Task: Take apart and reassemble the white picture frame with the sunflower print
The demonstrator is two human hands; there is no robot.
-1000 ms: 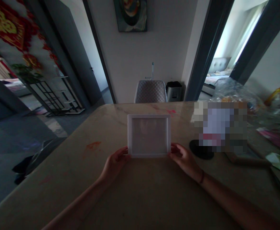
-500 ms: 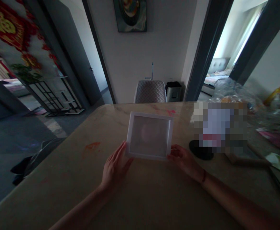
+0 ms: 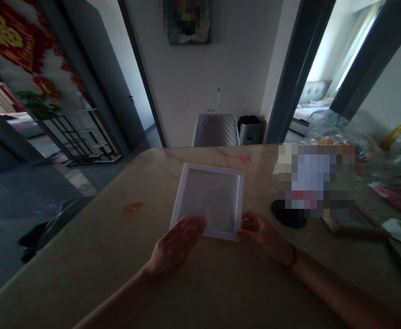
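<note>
While the frame (image 3: 209, 196) rests on the counter (image 3: 84, 274), its near edge is overlapped by the open left grip (image 3: 176, 246) and held by the closed right grip (image 3: 258, 235).

no words, numbers or brand marks can be read anywhere: the white square frame (image 3: 207, 169) shows no lettering, the pixelated patch (image 3: 315, 180) hides whatever is there, and the gold figure on the red hanging (image 3: 7, 34) is too blurred to read as any sign.
</note>
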